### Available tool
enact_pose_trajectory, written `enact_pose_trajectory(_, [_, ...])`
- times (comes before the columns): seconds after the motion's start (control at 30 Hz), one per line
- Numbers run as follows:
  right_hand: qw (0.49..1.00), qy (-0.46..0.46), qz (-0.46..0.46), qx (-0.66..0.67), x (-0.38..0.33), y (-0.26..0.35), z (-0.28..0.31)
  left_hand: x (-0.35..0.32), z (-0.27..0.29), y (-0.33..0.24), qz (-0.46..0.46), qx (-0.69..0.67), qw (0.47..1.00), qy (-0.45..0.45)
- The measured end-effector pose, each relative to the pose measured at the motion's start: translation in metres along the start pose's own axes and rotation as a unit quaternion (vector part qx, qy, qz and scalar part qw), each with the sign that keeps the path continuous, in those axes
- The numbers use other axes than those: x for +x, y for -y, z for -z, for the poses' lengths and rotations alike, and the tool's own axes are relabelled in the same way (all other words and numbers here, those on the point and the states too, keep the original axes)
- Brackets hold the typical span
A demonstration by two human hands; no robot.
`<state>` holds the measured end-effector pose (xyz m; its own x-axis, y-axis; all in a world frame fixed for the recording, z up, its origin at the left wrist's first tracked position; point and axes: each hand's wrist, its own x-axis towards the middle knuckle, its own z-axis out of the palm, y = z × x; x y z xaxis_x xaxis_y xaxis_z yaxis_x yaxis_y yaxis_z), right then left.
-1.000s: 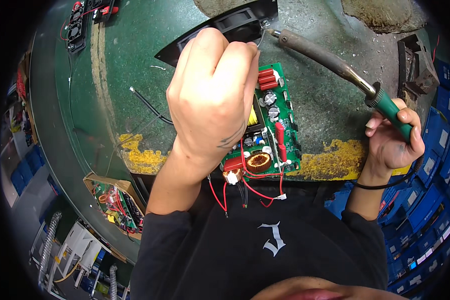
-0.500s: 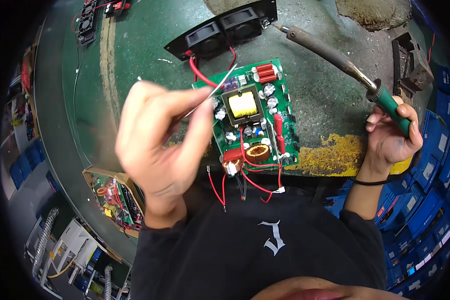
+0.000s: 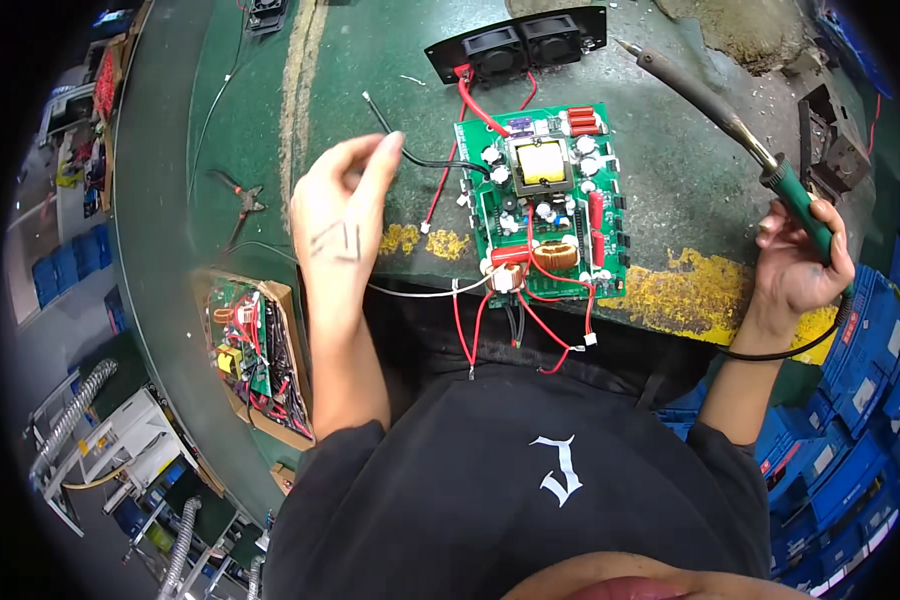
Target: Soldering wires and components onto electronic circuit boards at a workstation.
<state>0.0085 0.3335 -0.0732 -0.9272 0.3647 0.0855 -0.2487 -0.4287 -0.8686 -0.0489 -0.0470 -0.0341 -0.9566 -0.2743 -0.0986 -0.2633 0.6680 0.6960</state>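
Note:
My right hand [image 3: 800,270] grips the green handle of a soldering iron [image 3: 705,105], whose tip points up-left, just right of a black panel with two fans [image 3: 525,45]. Over the bench left of a green circuit board [image 3: 485,230], my left hand [image 3: 340,210] has thumb and forefinger together at a black wire [image 3: 435,162], apparently pinching it. This wire runs to the board's upper left, its free end pointing away from me. The board carries a yellow-wound transformer [image 3: 542,163], a copper coil [image 3: 555,256] and red leads hanging over the near edge. A thin silvery wire [image 3: 410,294] passes the left forearm.
Pliers [image 3: 250,200] lie on the green bench at the left. Nearer me, an open carton [image 3: 295,370] holds boards and wires. Blue bins [image 3: 850,390] stand at the lower right; a dark metal bracket [image 3: 830,140] is at the right.
My left hand has left the thin silvery wire it held over the board and moved up and left to the black wire. The iron's tip is now apart from the fan panel.

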Motion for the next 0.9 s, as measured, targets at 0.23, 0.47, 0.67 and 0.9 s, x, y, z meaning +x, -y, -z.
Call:
enact_pose_trajectory(0.23, [0.999, -0.034, 0.008, -0.028, 0.003, -0.002, 0.003, -0.009, -0.025, -0.041, -0.409, -0.008, 0.912, -0.023])
enact_pose_trajectory(0.47, [0.999, -0.037, 0.015, -0.030, 0.003, 0.001, 0.003, 0.016, -0.070, -0.071, -0.551, 0.110, 0.827, 0.040])
enact_pose_trajectory(0.67, [0.998, -0.045, 0.033, -0.021, 0.002, 0.003, 0.005, 0.023, -0.076, -0.063, -0.524, 0.128, 0.841, 0.027])
enact_pose_trajectory(0.9, [0.999, -0.027, 0.038, 0.009, 0.001, 0.002, 0.004, 0.022, -0.069, -0.072, -0.496, 0.156, 0.852, 0.055])
